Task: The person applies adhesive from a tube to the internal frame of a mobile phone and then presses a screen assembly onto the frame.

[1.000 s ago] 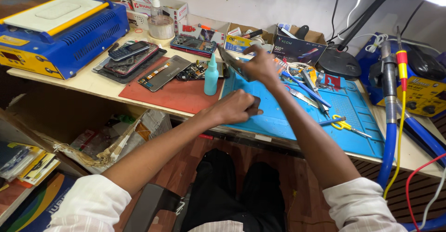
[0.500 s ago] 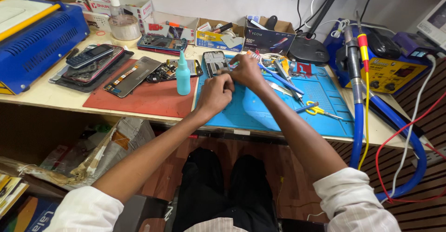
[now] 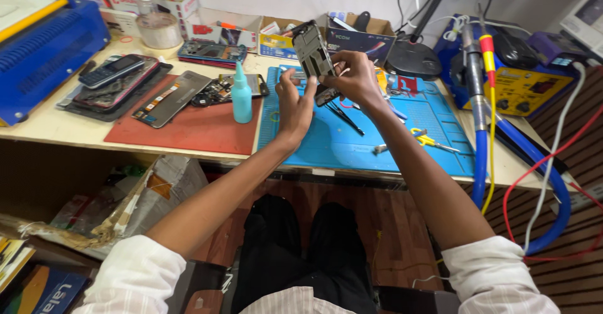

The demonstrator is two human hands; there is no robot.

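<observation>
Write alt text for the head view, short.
Both hands hold an opened phone upright above a blue work mat: left hand at its lower edge, right hand gripping its side. A teal bottle stands on a red mat.

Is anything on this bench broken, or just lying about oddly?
The phone held up by both hands, left hand and right hand, is opened, its inner frame bare. More phones lie stacked on the left, and an opened one lies on the red mat. Nothing looks spilled.
</observation>
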